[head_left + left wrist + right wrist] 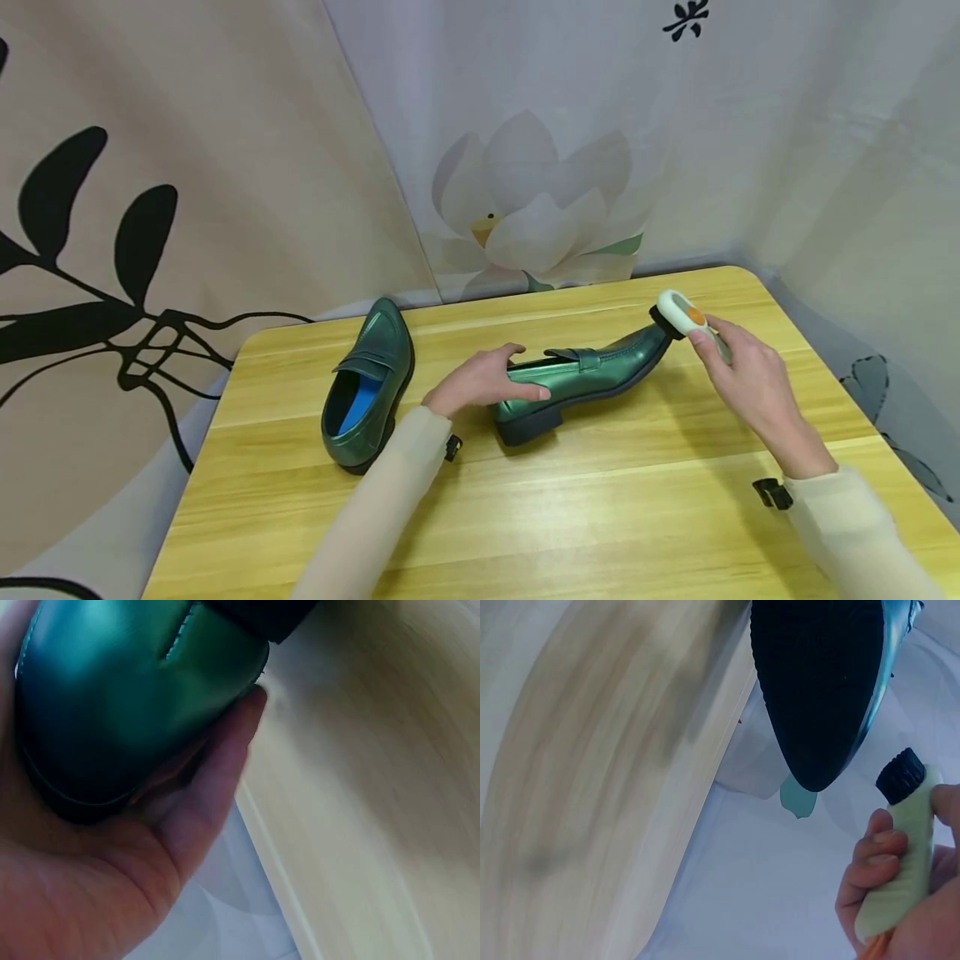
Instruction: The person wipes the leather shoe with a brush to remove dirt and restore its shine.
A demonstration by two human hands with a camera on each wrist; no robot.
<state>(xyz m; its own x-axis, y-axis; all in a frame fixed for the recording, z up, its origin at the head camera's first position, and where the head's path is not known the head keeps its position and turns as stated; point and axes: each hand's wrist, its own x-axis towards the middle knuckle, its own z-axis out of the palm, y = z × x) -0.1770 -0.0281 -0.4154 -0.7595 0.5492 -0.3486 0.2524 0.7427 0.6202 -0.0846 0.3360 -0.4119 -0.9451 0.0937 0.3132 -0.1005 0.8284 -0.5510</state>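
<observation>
A dark green loafer with a black sole is held by its heel end in my left hand. Its toe is tipped up to the right. In the left wrist view, fingers and thumb curl round the green heel. My right hand grips a shoe brush by its pale handle, which has an orange spot. The brush's dark bristles are by the loafer's toe in the head view; the right wrist view shows a gap between the bristles and the black sole.
A second green loafer, with a blue insole, stands on the wooden table to the left, close to my left forearm. Behind the table hangs a pale curtain with flower and leaf prints.
</observation>
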